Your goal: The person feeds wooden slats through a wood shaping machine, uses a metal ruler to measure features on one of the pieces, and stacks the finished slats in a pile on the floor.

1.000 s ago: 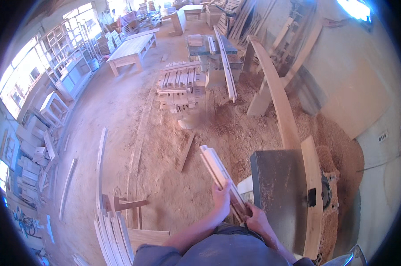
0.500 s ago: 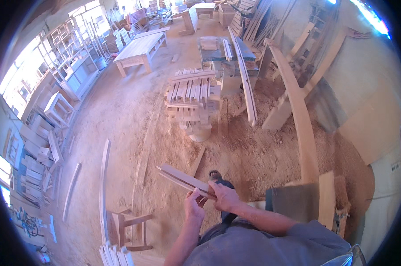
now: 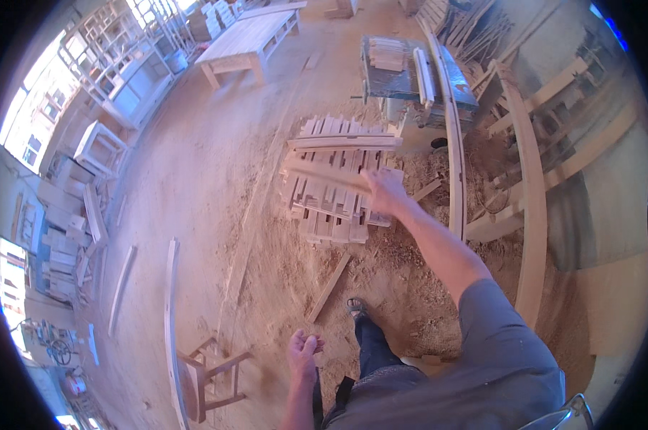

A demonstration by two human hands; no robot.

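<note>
My right hand (image 3: 386,192) reaches out over a stack of wooden strips (image 3: 324,208) and grips one end of a pale wooden strip (image 3: 322,174). Motion blurs that strip, which extends leftward across the top of the stack; whether it touches the pieces below, I cannot tell. Closer to my body, my left hand (image 3: 304,350) hangs over the floor with loosely curled fingers and nothing visible in it. Just beyond the held strip, grooved strips (image 3: 345,142) lie crosswise on the stack.
A wooden stool (image 3: 205,376) and a long upright strip (image 3: 171,315) are at my left. A loose slat (image 3: 329,288) lies on the dusty floor before my foot. To the right stand a machine table (image 3: 395,79), a long beam (image 3: 449,129) and a curved board (image 3: 528,193).
Both hands held the wooden strip near my body; my left hand has let go. My right hand has carried the strip forward over the stack, and my view has shifted with my body.
</note>
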